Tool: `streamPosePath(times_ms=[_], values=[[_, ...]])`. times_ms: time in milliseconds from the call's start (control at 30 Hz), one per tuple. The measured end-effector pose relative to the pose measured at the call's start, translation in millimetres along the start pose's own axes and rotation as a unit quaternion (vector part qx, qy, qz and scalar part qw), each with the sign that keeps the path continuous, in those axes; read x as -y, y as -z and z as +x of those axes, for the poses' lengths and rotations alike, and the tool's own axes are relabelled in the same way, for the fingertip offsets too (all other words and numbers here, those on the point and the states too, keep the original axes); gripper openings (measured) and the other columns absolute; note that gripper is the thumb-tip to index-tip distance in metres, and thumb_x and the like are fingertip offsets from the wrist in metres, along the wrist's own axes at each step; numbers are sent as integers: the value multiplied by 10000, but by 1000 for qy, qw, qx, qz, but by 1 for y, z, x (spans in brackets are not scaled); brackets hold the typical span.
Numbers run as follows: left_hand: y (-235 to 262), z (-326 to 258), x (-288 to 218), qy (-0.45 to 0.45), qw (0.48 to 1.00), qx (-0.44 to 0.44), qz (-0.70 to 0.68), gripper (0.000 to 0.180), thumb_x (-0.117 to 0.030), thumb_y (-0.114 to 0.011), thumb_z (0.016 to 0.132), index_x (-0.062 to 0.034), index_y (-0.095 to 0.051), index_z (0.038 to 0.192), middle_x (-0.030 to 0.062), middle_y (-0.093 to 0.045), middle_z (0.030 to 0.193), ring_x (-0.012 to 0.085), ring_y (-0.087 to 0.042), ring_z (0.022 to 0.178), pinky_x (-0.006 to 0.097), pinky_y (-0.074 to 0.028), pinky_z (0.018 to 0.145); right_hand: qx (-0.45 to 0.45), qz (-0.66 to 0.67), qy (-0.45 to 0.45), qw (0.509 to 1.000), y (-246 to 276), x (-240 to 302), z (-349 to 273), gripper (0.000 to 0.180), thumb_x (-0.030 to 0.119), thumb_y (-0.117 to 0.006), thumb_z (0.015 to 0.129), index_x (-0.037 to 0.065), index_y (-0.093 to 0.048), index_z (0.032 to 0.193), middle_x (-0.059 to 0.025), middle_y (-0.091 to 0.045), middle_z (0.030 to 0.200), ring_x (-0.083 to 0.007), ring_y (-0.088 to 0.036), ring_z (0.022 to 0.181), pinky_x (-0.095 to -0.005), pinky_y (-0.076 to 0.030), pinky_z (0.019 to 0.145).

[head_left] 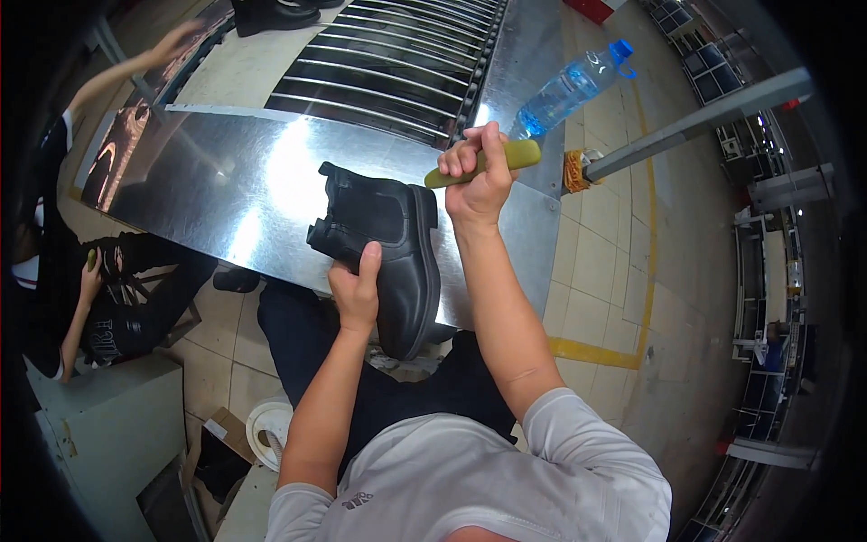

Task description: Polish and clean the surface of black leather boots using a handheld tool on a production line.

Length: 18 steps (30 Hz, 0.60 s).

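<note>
A black ankle boot (pixel 395 244) with elastic side panels lies on its side over the near edge of the metal table, sole toward the right. Its toe points down at my lap. My left hand (pixel 356 291) grips the boot at the front, thumb on the upper; the other fingers are hidden beneath. To the right of the heel, my right hand (pixel 482 172) is raised above the table, fingers closed round an olive-green oblong block (pixel 519 154). The block is apart from the boot. What it is made of I cannot tell.
A shiny metal table (pixel 226 172) meets a roller conveyor (pixel 379 68) ahead. A blue-capped water bottle (pixel 567 90) stands beyond my right hand. More black footwear (pixel 271 16) sits far left. At left, a co-worker's hand (pixel 91 275) holds a small greenish thing. A grey post (pixel 704 122) slants at right.
</note>
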<state>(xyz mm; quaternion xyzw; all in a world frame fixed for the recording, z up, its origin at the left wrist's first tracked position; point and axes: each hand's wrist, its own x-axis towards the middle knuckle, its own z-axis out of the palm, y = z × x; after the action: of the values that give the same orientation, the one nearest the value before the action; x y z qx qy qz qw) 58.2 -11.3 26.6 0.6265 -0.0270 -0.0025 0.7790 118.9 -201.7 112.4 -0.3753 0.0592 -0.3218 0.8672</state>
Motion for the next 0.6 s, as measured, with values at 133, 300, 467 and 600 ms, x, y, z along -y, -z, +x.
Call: streamPosePath(times_ms=[133,300,467,600], values=[[-1,0,-8,10,1000,20,5,374,-285,-669,992,72,-688,1100,97,-721,995,175,-645,920,332,-493,854,20,-14,-16,1000,-1,-21,1,305,297,-679,994,47,-609,835,1,-416,554,-131,-431,482,-314,-422,519],[-6,3,-9,-8,1000,7,1,338,-266,-691,974,65,-704,1041,102,-740,919,180,-670,853,337,-508,792,19,-39,-18,999,5,-31,13,285,259,-681,995,68,-562,820,-2,-427,573,-132,-425,493,-316,-421,528],[-3,3,-4,-2,1000,17,-14,302,-236,-712,958,57,-705,1030,100,-739,914,172,-671,840,325,-511,777,79,-83,9,993,16,-36,5,279,278,-618,1009,71,-555,833,-12,-410,598,-168,-445,551,-356,-420,598],[-5,2,-4,2,1000,1,-18,300,-231,-717,954,56,-702,1041,99,-740,923,170,-672,848,325,-511,778,95,-95,84,987,19,-21,-20,315,293,-526,1049,54,-543,844,-16,-397,598,-177,-442,553,-362,-410,595]])
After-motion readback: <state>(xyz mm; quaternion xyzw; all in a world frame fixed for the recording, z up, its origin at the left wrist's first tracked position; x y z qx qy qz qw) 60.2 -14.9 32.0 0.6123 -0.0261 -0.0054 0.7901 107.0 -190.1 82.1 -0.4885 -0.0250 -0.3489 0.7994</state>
